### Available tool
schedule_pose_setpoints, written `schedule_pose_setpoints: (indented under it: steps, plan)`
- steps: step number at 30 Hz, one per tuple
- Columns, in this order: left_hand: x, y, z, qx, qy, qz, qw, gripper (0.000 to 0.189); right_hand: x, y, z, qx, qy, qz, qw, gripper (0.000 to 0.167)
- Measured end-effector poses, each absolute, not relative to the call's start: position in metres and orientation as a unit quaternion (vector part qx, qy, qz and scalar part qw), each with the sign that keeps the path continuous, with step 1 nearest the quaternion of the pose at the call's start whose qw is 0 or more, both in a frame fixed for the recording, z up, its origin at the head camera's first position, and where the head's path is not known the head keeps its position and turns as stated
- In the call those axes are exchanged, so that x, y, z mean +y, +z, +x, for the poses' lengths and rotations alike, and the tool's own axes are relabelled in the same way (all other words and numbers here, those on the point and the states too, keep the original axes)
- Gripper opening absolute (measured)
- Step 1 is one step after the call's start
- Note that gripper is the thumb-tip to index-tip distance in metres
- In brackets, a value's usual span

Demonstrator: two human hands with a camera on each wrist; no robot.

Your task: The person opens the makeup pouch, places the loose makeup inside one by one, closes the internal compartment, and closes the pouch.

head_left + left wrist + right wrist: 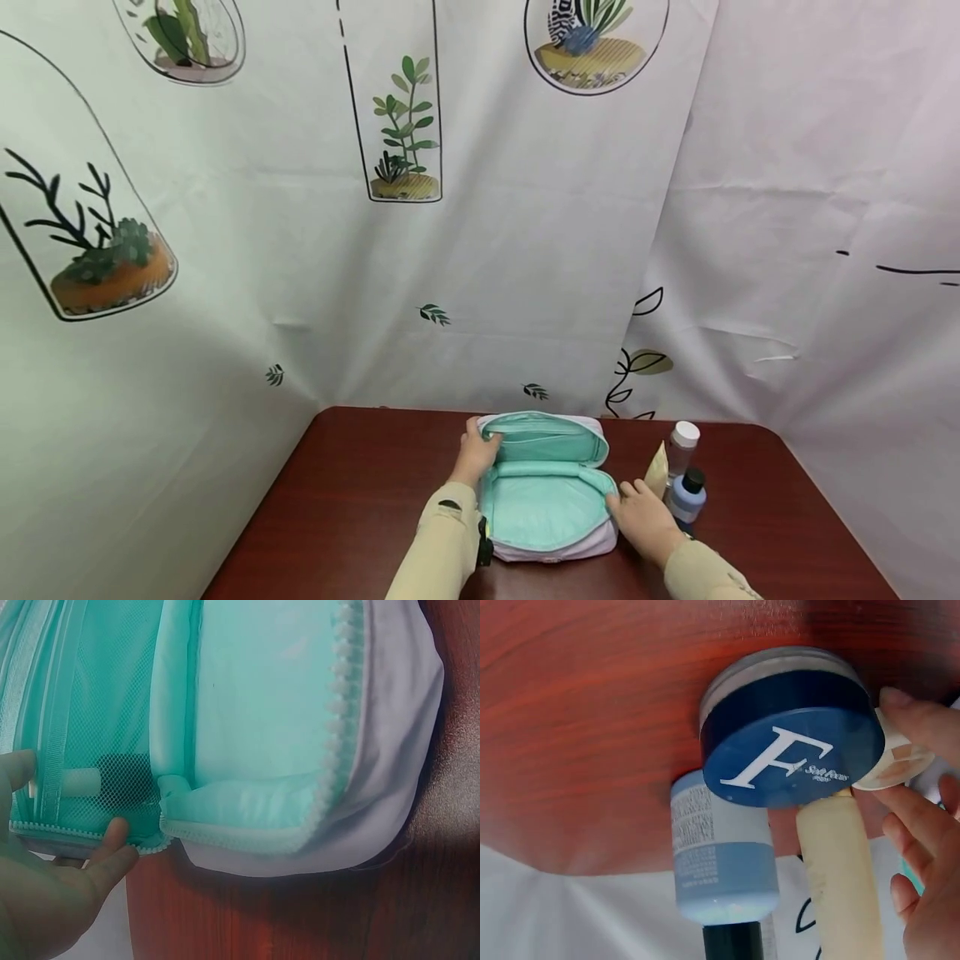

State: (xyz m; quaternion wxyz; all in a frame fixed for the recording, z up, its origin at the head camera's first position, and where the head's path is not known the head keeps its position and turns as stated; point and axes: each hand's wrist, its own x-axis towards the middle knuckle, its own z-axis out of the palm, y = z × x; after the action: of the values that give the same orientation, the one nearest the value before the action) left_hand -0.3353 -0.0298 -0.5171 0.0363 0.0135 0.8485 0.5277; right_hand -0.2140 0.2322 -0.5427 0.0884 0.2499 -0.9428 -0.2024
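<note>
A zipped pouch (547,512), pale lilac outside and mint green inside, lies unzipped with its lid folded back. My left hand (476,457) grips the left edge of the lid, thumb inside and fingers below. Beside that thumb, a mesh pocket (112,712) holds a white and black item (124,781). My right hand (647,521) is at the pouch's right side. In the right wrist view its thumb and forefinger pinch a small cream round item (901,761) with beige patches, partly behind a dark blue-lidded jar (795,742). This cream item is hidden in the head view.
Right of the pouch stand a cream tube (657,472), a light blue bottle (686,497) with a black cap, and a clear bottle (681,454) with a white cap. They share the dark red table (375,492). A plant-printed white cloth (480,267) hangs behind.
</note>
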Motion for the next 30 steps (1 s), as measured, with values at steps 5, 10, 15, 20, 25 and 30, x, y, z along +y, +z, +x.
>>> schedule_pose_setpoints:
  steps: [5,10,15,20,25,30]
  plan:
    - [-0.027,-0.518,-0.334,0.845,0.533,0.014,0.039,0.053,0.235,-0.537,-0.213,-0.950,-0.157,0.255,0.089,0.030]
    - [-0.023,-0.516,-0.336,0.843,0.536,0.008,0.038,0.060,0.232,-0.508,-0.214,-0.969,-0.044,0.243,0.021,0.034]
    - [-0.017,-0.511,-0.335,0.847,0.528,-0.019,0.050,0.069,0.219,-0.481,-0.221,-0.972,0.125,0.182,-0.081,0.030]
    - [-0.023,-0.509,-0.330,0.857,0.511,-0.034,0.060,0.070,0.200,-0.469,-0.236,-0.960,0.227,0.159,-0.038,0.041]
    - [-0.026,-0.507,-0.325,0.859,0.507,-0.031,0.064,0.070,0.187,-0.471,-0.250,-0.942,0.293,0.161,0.033,0.052]
    - [-0.026,-0.504,-0.319,0.857,0.509,-0.020,0.073,0.072,0.168,-0.479,-0.261,-0.923,0.357,0.114,0.092,0.042]
